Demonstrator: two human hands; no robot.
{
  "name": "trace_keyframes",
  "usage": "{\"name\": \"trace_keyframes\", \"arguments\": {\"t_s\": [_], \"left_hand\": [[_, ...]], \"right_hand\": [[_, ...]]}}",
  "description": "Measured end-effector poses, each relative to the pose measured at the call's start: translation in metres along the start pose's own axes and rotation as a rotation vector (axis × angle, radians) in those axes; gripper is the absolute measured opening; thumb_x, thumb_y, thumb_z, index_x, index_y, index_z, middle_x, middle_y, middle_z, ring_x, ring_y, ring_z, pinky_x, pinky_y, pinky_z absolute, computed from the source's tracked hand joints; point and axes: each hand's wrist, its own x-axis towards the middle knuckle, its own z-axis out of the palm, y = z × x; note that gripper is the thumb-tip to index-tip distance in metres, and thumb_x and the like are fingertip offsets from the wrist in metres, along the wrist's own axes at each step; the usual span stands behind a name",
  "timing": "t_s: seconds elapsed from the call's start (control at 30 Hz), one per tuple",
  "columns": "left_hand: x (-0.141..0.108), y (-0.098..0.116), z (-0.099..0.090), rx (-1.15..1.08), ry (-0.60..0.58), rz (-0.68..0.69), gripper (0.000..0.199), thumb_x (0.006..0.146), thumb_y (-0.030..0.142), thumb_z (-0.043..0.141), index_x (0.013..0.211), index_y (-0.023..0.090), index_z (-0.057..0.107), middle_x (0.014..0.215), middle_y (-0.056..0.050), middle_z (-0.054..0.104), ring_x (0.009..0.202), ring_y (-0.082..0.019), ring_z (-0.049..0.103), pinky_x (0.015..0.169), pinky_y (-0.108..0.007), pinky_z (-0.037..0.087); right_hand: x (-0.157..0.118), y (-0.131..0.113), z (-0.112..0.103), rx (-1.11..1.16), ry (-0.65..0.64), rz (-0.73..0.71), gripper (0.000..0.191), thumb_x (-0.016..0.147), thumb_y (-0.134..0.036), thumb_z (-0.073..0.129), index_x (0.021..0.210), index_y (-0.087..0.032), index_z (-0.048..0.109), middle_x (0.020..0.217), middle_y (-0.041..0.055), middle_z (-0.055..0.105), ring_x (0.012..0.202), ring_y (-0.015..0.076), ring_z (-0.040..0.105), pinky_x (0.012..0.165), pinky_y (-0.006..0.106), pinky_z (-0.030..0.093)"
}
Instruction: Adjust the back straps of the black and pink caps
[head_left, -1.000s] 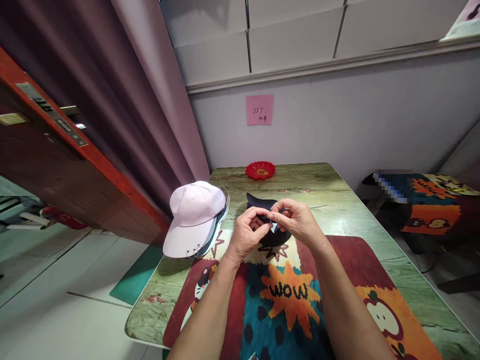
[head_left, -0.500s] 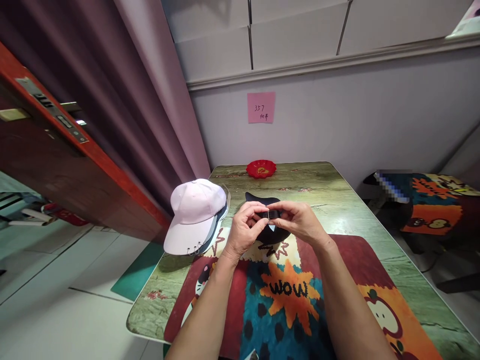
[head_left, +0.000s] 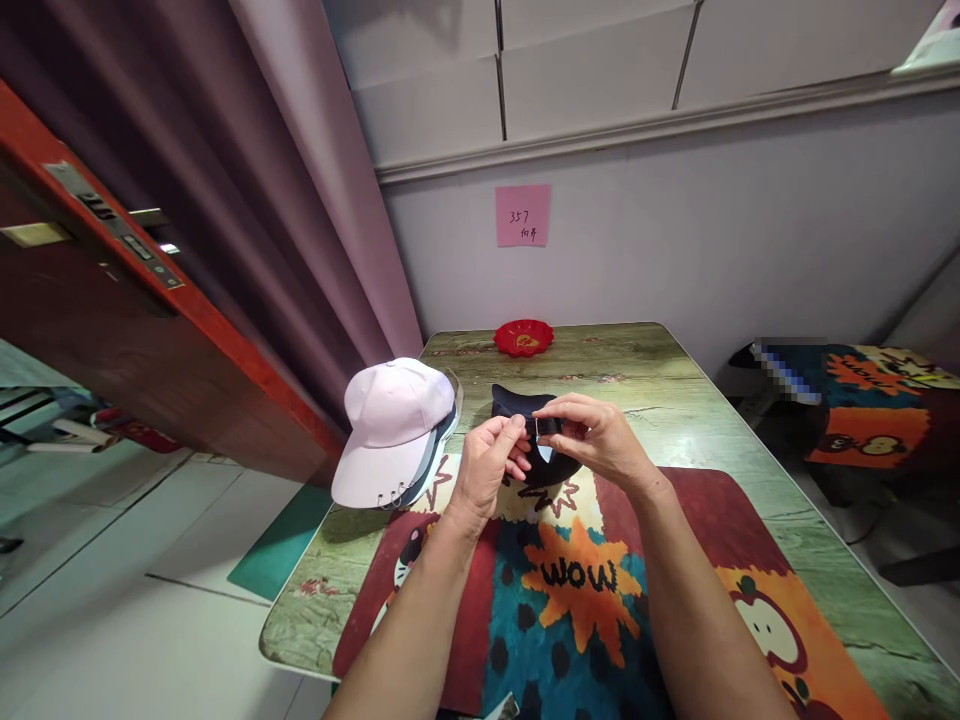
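Note:
A black cap (head_left: pixel 551 472) rests on the table with its back opening towards me. A dark strap (head_left: pixel 549 427) with a small metal buckle (head_left: pixel 536 427) crosses that opening. My right hand (head_left: pixel 604 435) pinches the strap just right of the buckle between thumb and fingers. My left hand (head_left: pixel 487 465) is closed, thumb against forefinger, at the strap's left side; its fingers hide most of what they hold. Left of my hands sits a stack of caps, a pale pink cap (head_left: pixel 397 405) on top, with metal rings on its brim and a darker brim beneath.
A red scalloped dish (head_left: pixel 523 338) stands at the table's far edge. A patterned mat (head_left: pixel 517 600) covers the near part of the wood-look table (head_left: pixel 720 420). A wooden door (head_left: pixel 172 330) and a purple curtain (head_left: pixel 322 200) are at left; a pink note (head_left: pixel 523 216) hangs on the wall.
My left hand has shifted slightly down and away from the buckle, its thumb now raised against the forefinger. My right hand keeps hold of the strap.

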Motion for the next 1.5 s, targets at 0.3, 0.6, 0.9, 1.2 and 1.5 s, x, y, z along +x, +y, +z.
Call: {"name": "trace_keyframes", "arguments": {"t_s": [0.3, 0.6, 0.9, 1.2, 1.5], "left_hand": [[0.001, 0.000, 0.005, -0.110, -0.028, -0.032, 0.034, 0.070, 0.042, 0.080, 0.081, 0.015, 0.064, 0.066, 0.001, 0.063, 0.055, -0.009, 0.058, 0.049, -0.018, 0.049], [0.005, 0.001, -0.005, -0.028, 0.175, 0.030, 0.024, 0.068, 0.036, 0.073, 0.071, 0.016, 0.061, 0.062, 0.003, 0.059, 0.050, -0.008, 0.055, 0.046, -0.017, 0.045], [0.011, -0.007, -0.015, 0.078, 0.279, 0.119, 0.026, 0.074, 0.039, 0.071, 0.078, 0.016, 0.060, 0.069, 0.002, 0.059, 0.051, -0.008, 0.055, 0.044, -0.016, 0.043], [0.017, 0.028, -0.014, 0.429, -0.158, 0.236, 0.023, 0.085, 0.035, 0.065, 0.101, 0.020, 0.072, 0.079, -0.002, 0.066, 0.047, -0.008, 0.049, 0.042, -0.020, 0.041], [0.031, 0.037, -0.032, 0.521, -0.347, 0.199, 0.019, 0.080, 0.035, 0.069, 0.086, 0.018, 0.075, 0.078, -0.002, 0.064, 0.058, -0.012, 0.054, 0.052, -0.022, 0.043]], "right_hand": [[0.000, 0.001, 0.009, -0.105, 0.003, -0.037, 0.024, 0.082, -0.028, 0.073, 0.106, -0.023, 0.075, 0.083, 0.0027, 0.072, 0.058, 0.0119, 0.055, 0.059, 0.025, 0.045], [-0.002, 0.004, 0.005, -0.207, 0.060, -0.046, 0.020, 0.082, -0.034, 0.074, 0.098, -0.022, 0.075, 0.066, -0.0005, 0.066, 0.052, 0.0124, 0.055, 0.057, 0.026, 0.044], [-0.001, 0.006, 0.007, -0.241, 0.102, -0.052, 0.022, 0.083, -0.034, 0.073, 0.101, -0.022, 0.075, 0.074, 0.0019, 0.069, 0.054, 0.0123, 0.054, 0.058, 0.026, 0.045], [0.001, 0.000, 0.014, -0.138, 0.076, -0.015, 0.031, 0.086, -0.030, 0.069, 0.116, -0.025, 0.072, 0.090, 0.0035, 0.070, 0.054, 0.0109, 0.051, 0.059, 0.026, 0.044], [-0.003, 0.008, -0.008, 0.082, -0.101, 0.171, 0.032, 0.093, -0.046, 0.057, 0.082, -0.018, 0.071, 0.069, 0.0007, 0.061, 0.061, 0.0135, 0.049, 0.056, 0.025, 0.038]]}}
